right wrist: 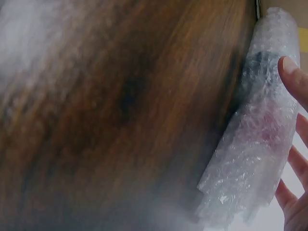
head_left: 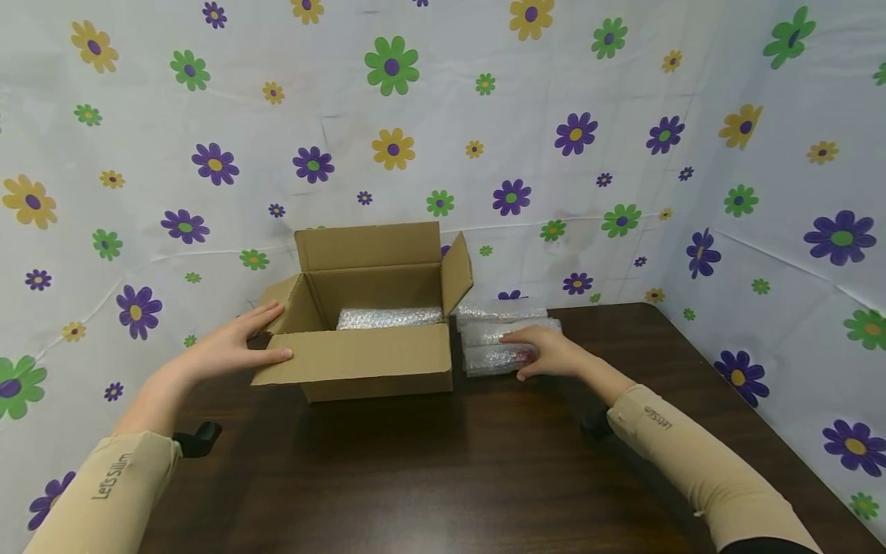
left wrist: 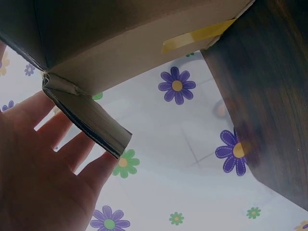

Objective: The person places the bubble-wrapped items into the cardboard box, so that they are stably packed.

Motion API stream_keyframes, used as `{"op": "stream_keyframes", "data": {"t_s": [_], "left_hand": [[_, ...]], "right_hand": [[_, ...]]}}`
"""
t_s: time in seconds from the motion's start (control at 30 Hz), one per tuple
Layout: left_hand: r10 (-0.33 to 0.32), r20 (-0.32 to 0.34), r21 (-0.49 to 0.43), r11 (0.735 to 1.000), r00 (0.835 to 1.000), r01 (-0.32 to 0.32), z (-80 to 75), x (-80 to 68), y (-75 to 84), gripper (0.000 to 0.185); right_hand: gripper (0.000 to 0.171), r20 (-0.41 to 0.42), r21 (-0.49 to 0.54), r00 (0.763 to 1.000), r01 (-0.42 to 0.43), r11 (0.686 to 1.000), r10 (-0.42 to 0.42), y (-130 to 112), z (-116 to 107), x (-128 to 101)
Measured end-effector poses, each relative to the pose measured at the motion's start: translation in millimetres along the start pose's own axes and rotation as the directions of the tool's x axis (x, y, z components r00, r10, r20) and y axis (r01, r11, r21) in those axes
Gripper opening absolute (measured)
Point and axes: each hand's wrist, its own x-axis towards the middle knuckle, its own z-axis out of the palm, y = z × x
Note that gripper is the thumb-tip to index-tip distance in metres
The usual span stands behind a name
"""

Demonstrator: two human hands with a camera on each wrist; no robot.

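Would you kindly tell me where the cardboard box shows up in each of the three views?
Head: the cardboard box sits left of centre on the table, flaps open, left hand on its left flap.
Left wrist: the box fills the top; the left hand's fingers touch its flap.
Right wrist: only a sliver of the box at the top right corner.
Shared landmark: the dark wooden table.

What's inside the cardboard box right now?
One bubble-wrapped bundle lies along the back wall of the cardboard box. The front wall hides the box floor, so anything lower or nearer cannot be seen.
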Motion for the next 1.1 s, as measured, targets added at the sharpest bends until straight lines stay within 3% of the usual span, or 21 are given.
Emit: {"op": "stream_keyframes", "data": {"t_s": [0.47,1.1], "left_hand": [[0.006,-0.011,0.005,1.000,1.000,-0.006,0.5,1.1,1.8,0.091],[0.000,-0.004,-0.004,1.000,1.000,0.000,0.6,0.5,1.8,0.091]], "right_hand": [[0.066,0.032,-0.083,0.999,0.015,0.996,-0.012,-1.4,4.1,3.4],[0.058,0.024,-0.093,0.999,0.025,0.995,-0.023,-2.3,8.5,5.7]]}}
